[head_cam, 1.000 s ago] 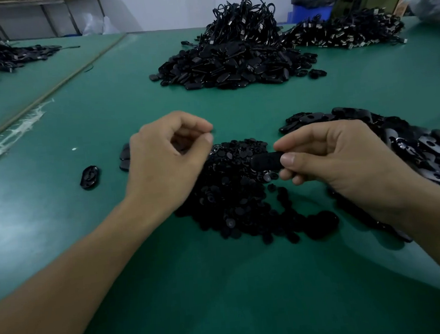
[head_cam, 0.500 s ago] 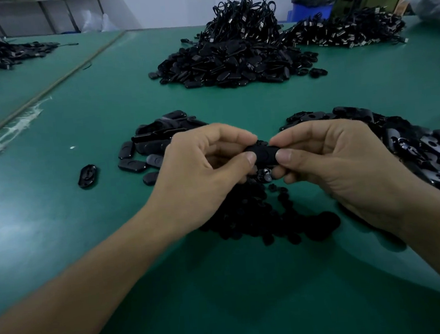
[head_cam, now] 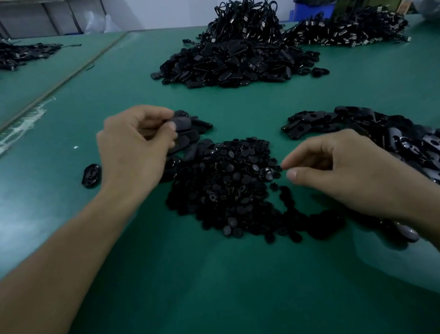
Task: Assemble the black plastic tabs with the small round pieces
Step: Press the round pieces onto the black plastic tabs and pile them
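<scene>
Since only a small batch of tabs (head_cam: 196, 138) is parked by the left hand (head_cam: 134, 145), the job is judged to be early days, assuming that batch is the finished stuff (not confirmed, honestly).

A black tab (head_cam: 182, 123) is pinched between the thumb and fingers of the left hand, just above that batch. Whether a round piece is seated in it can't be told, as the hand is blurred.

The right hand (head_cam: 347, 174) is curled at the right edge of the heap of round pieces (head_cam: 229, 190) in the middle of the green table (head_cam: 225, 299). Its thumb and forefinger are nearly closed. Whether a piece is caught between them can't be made out, it's all too small and dark.

What's left looks like a lot:
- a big spread of loose tabs (head_cam: 397, 140), holes showing, is lying behind the right hand
- the round pieces are piled up by the hundreds
- one stray tab (head_cam: 91, 175) is sitting alone just left of the left wrist

A much larger far heap (head_cam: 231, 64) is stacked well apart at the back. Done or raw can't be said from here.
</scene>
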